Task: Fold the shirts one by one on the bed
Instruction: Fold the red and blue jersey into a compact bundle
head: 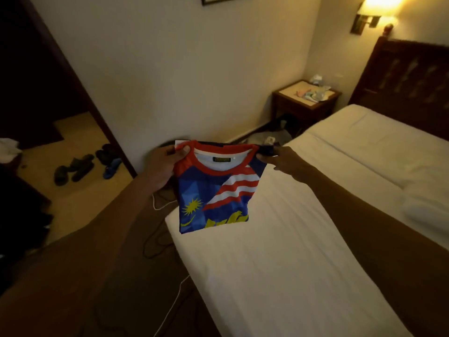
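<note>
Shirt (216,195), blue sports type w/ red neckband, white inner collar, red-and-white stripes and yellow star-and-crescent print, is held up in a folded, roughly square shape, front side toward the camera. It is gripped at both top corners. Left hand (165,164) is closed on the top-left corner, thumb pressed on the red band; a white scrap of paper or tag is seen just above the thumb, which of the two cannot be told. Right hand (281,159) is closed on the top-right corner, where dark sleeve fabric is pinched betw. thumb and fingers. Both arms are stretched fwd. The shirt hangs over the nearest corner of the bed (291,276), covered w/ a white sheet; its lower edge is seen against the sheet, but contact w/ the bed cannot be told. A dark carved wooden headboard (408,76) stands at the far end. Beside it, a small dark wooden bedside bench (298,109) w/ a pale top carries assorted small items, too blurred to identify. A lit wall lamp (366,19) is mounted above. A thin white cable (167,310) is laid on the floor by the bed. Dark shoes (73,169) and blue sandals (110,169) are left near the doorway.
</note>
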